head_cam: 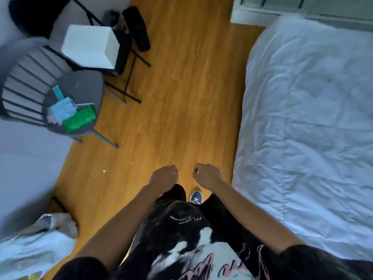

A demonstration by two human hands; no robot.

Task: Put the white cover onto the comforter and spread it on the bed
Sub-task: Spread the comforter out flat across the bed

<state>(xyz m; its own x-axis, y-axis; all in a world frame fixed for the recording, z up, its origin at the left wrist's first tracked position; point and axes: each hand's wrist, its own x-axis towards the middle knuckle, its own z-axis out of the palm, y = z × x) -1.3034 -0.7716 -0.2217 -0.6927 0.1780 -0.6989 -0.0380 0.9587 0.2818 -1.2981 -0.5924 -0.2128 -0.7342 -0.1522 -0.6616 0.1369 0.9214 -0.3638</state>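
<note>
Both hands empty over the floor, left hand (164,175) and right hand (205,174) w/ fingers loosely curled. Comforter (306,128) lies rumpled on the bed at right — prob. soft, bulky, floppy; best taken by corners/edge. White cover — can't tell where.

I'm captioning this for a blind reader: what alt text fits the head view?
A person stands on a wood floor, left hand and right hand loosely curled and holding nothing. A white comforter covers the bed at right; a grey chair with cloths stands at left.
</note>
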